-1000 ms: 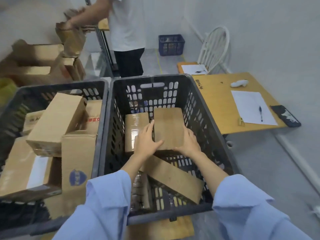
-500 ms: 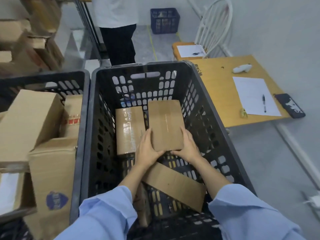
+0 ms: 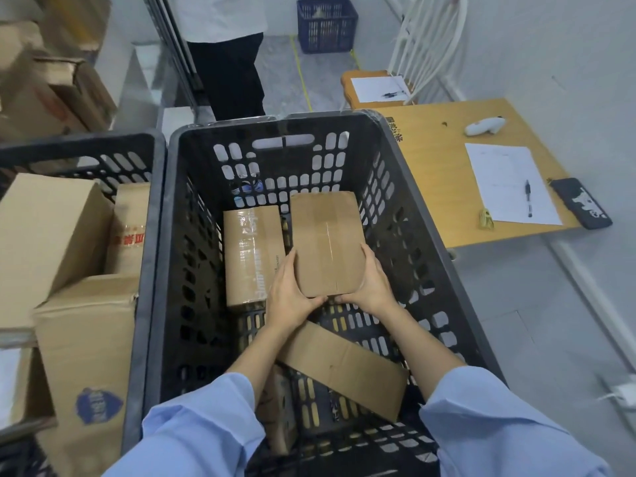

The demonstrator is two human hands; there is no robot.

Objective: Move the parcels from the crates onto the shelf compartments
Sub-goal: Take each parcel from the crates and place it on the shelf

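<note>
Inside the black slotted crate (image 3: 406,187) a plain brown parcel (image 3: 325,241) is gripped at its near end by both hands. My left hand (image 3: 287,296) curls round its left near corner, and my right hand (image 3: 370,284) wraps the right near corner. A taped parcel (image 3: 251,253) lies just left of it. A longer brown parcel (image 3: 344,368) lies slanted beneath my forearms. A second black crate (image 3: 151,215) on the left holds several larger cartons (image 3: 44,235).
A wooden desk (image 3: 437,187) with a paper sheet (image 3: 509,184), pen and dark case stands right of the crate. A person in dark trousers (image 3: 230,74) stands beyond it, beside a metal shelf post. Stacked cartons sit far left; a white chair and blue basket (image 3: 327,25) are behind.
The view has tilted down and closer over the crate. Both hands have closed further round the plain parcel's near end, and it appears slightly raised.
</note>
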